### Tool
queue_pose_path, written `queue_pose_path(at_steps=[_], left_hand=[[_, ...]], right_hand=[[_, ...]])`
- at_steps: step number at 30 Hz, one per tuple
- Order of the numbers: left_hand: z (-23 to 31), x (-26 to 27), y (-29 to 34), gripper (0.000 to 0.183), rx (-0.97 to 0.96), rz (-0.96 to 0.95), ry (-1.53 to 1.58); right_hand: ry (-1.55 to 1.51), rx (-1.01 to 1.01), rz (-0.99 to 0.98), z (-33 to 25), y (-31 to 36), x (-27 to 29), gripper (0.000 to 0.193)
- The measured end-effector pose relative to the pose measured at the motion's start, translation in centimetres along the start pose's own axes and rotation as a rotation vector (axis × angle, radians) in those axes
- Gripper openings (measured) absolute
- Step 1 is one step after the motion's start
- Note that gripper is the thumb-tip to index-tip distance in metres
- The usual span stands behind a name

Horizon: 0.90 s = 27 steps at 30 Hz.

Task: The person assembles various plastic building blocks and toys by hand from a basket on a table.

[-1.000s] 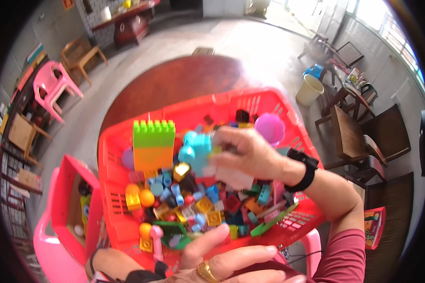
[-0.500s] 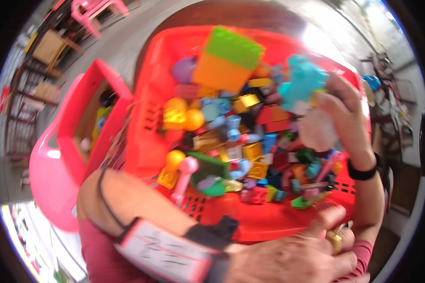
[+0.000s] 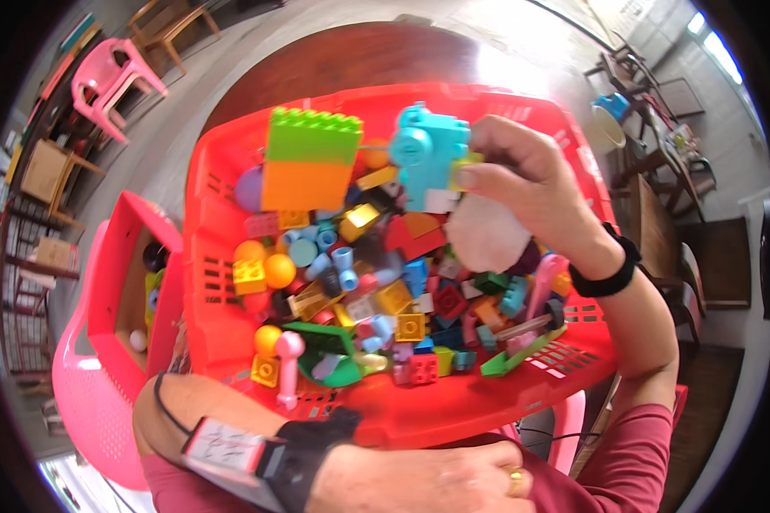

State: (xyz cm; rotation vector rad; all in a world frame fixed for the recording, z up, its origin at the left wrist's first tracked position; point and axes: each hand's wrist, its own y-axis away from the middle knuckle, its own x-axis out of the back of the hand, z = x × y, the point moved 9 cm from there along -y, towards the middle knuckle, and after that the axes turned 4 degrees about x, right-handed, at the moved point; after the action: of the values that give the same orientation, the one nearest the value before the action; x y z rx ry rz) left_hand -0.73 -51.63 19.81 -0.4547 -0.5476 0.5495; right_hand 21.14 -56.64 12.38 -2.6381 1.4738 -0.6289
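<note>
My right hand [image 3: 522, 175] pinches a chunky teal toy piece [image 3: 436, 154] above the right side of a red plastic basket [image 3: 385, 419]. A round knob stands out on its face, a white bit shows at its lower edge, and yellow-green peeks out by my fingertips. Just under the hand is a rounded whitish piece [image 3: 488, 235]; whether I hold it too, I cannot tell. My left hand [image 3: 436, 479], wearing a gold ring, is low by the basket's near edge. Its fingers are curled, and their tips are out of sight. An orange and green block stack [image 3: 310, 167] sits far left.
Mixed toy bricks and orange balls [image 3: 280, 271] fill the basket, which rests on a dark round table [image 3: 342, 60]. To the left, a pink chair [image 3: 81, 342] bears a pink box [image 3: 137, 214] with toys inside. More chairs [image 3: 115, 81] stand beyond.
The view has shifted, putting the basket lower and to the left. The teal piece has moved away from me and leftward over the basket in my right hand. My left hand has drawn back leftward.
</note>
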Motion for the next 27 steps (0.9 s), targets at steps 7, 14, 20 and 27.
queue_pose_path(at_steps=[7, 14, 20, 27], left_hand=[[-0.1, -0.4, -1.1, 0.016, 0.066, -0.07, -0.114], [0.6, 0.0, -1.7, 0.009, 0.05, -0.21, -0.295], [2.2, 1.1, -1.9, 0.004, -0.113, -0.202, -0.336], [-1.8, 10.1, 0.5, 0.034, 0.014, 0.367, -0.465]], right_hand=[[0.082, 0.104, -0.009, -1.6, -0.1, 0.9, 0.019], [0.079, 0.191, 0.079, -2.0, -0.4, 1.8, 0.029], [0.071, 0.2, 0.089, -2.3, -0.4, 2.1, 0.035], [0.081, 0.28, 0.106, -3.5, -0.2, 2.3, 0.039]])
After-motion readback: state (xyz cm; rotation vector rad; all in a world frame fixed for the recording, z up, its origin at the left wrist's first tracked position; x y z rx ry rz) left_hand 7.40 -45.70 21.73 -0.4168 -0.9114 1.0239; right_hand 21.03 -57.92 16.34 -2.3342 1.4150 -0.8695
